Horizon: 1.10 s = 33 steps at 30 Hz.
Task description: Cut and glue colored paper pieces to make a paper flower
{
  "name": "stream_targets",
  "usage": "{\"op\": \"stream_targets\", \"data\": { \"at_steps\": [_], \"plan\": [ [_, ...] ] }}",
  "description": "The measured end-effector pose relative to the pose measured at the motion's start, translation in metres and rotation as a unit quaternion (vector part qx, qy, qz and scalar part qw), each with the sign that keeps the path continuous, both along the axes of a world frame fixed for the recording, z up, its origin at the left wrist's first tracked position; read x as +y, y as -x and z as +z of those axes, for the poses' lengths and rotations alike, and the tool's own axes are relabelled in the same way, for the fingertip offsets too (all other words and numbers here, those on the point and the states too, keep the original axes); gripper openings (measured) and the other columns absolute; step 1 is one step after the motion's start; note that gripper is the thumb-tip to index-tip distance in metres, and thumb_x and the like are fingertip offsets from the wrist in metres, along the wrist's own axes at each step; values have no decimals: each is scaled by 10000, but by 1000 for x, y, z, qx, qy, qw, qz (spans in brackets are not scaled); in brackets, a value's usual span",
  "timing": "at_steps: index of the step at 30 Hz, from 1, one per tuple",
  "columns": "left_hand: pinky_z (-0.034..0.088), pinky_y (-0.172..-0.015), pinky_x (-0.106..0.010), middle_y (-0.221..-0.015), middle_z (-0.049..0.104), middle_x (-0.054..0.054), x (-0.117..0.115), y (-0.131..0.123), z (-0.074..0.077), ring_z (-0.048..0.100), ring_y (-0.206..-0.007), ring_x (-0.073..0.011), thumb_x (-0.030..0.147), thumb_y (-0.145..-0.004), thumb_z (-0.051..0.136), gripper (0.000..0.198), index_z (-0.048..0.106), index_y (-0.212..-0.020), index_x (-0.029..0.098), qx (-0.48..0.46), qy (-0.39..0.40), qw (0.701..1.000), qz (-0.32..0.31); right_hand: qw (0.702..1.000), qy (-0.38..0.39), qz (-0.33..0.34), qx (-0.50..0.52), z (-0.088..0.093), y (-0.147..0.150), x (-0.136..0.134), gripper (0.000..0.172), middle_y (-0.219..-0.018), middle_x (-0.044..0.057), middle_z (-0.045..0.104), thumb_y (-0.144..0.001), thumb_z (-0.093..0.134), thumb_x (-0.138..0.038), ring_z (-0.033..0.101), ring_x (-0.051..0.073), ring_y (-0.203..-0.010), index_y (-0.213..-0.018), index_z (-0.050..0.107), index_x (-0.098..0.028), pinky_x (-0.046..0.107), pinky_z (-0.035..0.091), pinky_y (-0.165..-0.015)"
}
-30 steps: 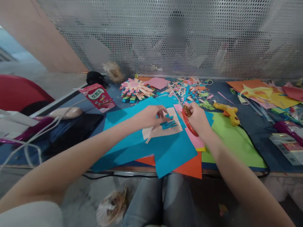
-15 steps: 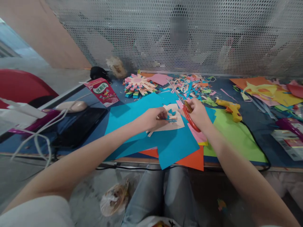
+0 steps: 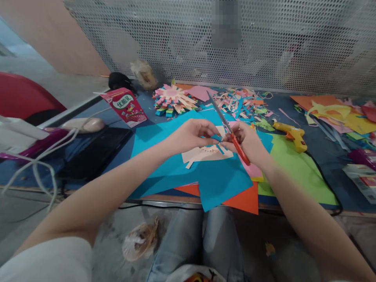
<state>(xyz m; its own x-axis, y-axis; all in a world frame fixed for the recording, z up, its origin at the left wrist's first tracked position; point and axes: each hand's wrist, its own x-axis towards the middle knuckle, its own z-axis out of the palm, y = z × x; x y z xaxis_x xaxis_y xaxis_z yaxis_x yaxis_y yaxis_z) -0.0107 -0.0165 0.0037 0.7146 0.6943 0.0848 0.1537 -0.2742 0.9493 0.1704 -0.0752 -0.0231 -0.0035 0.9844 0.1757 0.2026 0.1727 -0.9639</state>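
My left hand (image 3: 195, 135) pinches a small cut piece of blue paper (image 3: 216, 138) over the middle of the stack. My right hand (image 3: 246, 139) holds red-handled scissors (image 3: 239, 149), their blades pointing up and away to the left. Its thumb and fingertips also meet at the blue piece, close to my left fingertips. Below both hands lies a cream paper (image 3: 199, 156) with a fringed cut edge, partly covered by the fingers. It rests on large blue sheets (image 3: 226, 184).
A layered paper flower (image 3: 173, 96) and a heap of paper scraps (image 3: 241, 102) lie at the back. A yellow glue gun (image 3: 293, 137) sits right, on a green sheet (image 3: 293, 168). Left are a pink carton (image 3: 126, 107), a black tablet-like slab (image 3: 100, 152) and white cables (image 3: 47, 168).
Both hands have come together over the cream paper, lifting the small blue piece between them. The scissors have turned in my right hand, blades still pointing away.
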Motion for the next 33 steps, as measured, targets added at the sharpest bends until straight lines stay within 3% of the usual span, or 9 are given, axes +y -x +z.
{"op": "stream_targets", "data": {
  "at_steps": [8,14,24,33],
  "plan": [
    [430,-430,-164,-656,658,0,-2,4,-3,533,-462,-44,183,-663,752,216,639,-833,113,-84,117,989,38,999,17,9,29,12,11,-11,449,-671,-62,568,-523,825,-255,577,96,-639,-732,430,-217,246,491,-606],
    [451,-416,-157,-596,648,22,-9,6,-5,548,-451,-52,190,-641,781,211,615,-755,123,-118,178,976,34,999,-10,-21,28,13,16,-14,461,-670,-67,554,-551,818,-305,563,91,-584,-764,415,-231,234,483,-524],
    [483,-422,-152,-590,650,14,-17,5,-5,591,-492,-72,169,-727,698,78,633,-721,127,-145,143,978,55,998,-34,-32,37,13,22,-16,391,-650,-67,558,-564,786,-174,567,92,-544,-719,431,-229,224,470,-480],
    [491,-443,-170,-642,685,-11,-19,10,0,642,-573,-108,208,-752,680,84,645,-727,136,-120,75,989,52,996,-38,-42,62,16,22,-20,373,-663,-61,581,-563,795,-163,596,104,-615,-708,457,-226,242,521,-566]
  ]
}}
